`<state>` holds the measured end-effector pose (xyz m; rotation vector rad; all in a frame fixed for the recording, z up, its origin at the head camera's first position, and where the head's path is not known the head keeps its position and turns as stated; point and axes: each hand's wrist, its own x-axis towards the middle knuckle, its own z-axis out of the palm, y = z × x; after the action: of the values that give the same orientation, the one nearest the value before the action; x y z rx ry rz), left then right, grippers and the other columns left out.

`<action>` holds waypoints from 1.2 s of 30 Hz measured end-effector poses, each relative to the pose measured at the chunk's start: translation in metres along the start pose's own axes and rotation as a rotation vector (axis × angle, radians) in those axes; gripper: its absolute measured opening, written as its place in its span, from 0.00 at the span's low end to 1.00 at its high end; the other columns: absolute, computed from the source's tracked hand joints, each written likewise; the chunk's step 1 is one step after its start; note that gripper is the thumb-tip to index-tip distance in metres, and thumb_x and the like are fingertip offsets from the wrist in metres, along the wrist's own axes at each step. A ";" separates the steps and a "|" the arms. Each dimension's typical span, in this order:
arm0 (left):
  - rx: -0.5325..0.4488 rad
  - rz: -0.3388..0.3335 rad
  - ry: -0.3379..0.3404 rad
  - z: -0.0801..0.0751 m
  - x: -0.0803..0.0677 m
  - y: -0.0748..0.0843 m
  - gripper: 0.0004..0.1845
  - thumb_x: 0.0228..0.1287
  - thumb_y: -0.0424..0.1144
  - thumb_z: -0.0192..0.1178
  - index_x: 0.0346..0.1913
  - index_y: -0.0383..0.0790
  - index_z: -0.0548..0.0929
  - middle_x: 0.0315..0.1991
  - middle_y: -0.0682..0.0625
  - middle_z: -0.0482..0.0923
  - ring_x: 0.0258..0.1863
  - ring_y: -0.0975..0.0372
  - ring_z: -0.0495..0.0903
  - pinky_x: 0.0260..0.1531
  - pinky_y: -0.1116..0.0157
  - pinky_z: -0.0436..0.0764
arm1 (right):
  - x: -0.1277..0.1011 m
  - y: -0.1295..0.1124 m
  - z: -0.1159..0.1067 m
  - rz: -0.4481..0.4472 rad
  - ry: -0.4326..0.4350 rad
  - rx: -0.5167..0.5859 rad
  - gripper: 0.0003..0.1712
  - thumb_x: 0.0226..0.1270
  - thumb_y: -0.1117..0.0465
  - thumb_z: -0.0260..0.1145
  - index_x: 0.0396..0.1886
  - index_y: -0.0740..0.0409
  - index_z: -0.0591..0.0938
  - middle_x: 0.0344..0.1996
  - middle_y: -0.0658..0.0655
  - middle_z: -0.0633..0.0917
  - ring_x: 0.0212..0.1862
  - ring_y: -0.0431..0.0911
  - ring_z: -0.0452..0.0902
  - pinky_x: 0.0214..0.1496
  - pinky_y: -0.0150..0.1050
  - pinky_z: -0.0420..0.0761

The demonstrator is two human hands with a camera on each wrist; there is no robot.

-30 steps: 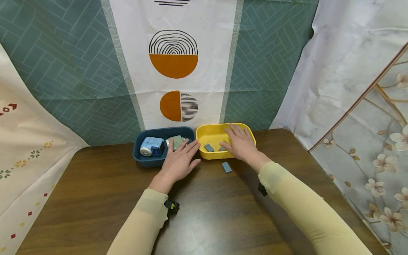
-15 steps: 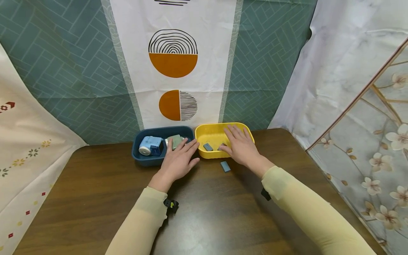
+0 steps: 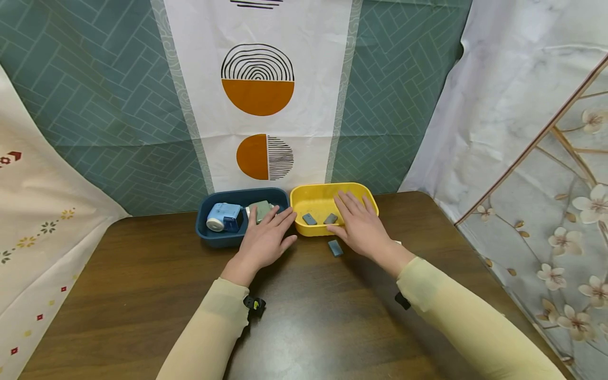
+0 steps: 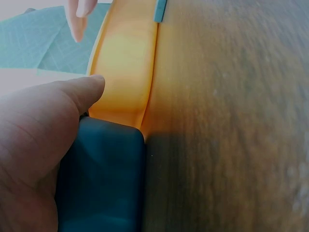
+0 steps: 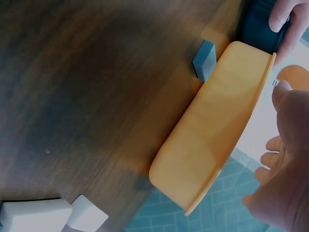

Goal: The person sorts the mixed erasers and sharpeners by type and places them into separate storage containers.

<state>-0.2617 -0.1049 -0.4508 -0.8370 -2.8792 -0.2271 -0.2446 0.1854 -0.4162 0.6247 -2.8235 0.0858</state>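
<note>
Since a moment ago the right hand [image 3: 361, 224] has drawn back a little toward the person, and the right block [image 3: 330, 218], partly covered by its thumb then, now shows whole. Nearest on my feed, 2 pale sleeves [image 3: 209, 327] reach over the brown table [image 3: 294, 306]. Just before the yellow tray [image 3: 315, 231] lies a loose block [image 3: 335, 248], grey-blue, its long axis running mostly away from the person, far end swung left. My right wrist view adds 2 white pieces [image 5: 87, 214] on the wood.

I see the right hand over the yellow tray's right side, fingers spread and thumb pointing left, grasping nothing. The left hand [image 3: 265, 237] lies across the blue tray's [image 3: 218, 243] right end, fingers fairly straight and aimed away; I cannot tell whether it presses.

Both trays run lengthwise left to right, end to end. Near the yellow tray's front wall, the left block [image 3: 309, 219] slants from far left to near right; the right block slants oppositely. In the blue tray, a light-blue container [image 3: 224, 217] turns its white round end toward near left, beside a green item [image 3: 263, 209] partly hidden by fingers. Beyond hangs patterned cloth [image 3: 311, 116].
</note>
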 end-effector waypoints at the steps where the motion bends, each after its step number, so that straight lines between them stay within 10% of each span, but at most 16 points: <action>1: -0.001 0.001 0.002 0.000 0.000 0.000 0.36 0.86 0.58 0.57 0.88 0.50 0.66 0.88 0.54 0.58 0.87 0.49 0.55 0.82 0.30 0.34 | -0.002 0.000 0.000 -0.002 0.001 0.002 0.51 0.82 0.37 0.67 0.88 0.65 0.63 0.87 0.65 0.61 0.87 0.62 0.55 0.87 0.67 0.50; 36: -0.006 0.003 0.003 0.000 0.000 -0.001 0.36 0.86 0.58 0.58 0.88 0.50 0.65 0.88 0.53 0.58 0.87 0.48 0.56 0.82 0.30 0.34 | -0.059 -0.018 -0.004 -0.100 0.039 0.000 0.51 0.79 0.37 0.71 0.84 0.67 0.69 0.84 0.66 0.67 0.86 0.61 0.58 0.87 0.65 0.53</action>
<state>-0.2619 -0.1055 -0.4514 -0.8421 -2.8757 -0.2366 -0.1842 0.1931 -0.4271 0.7542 -2.7501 0.0784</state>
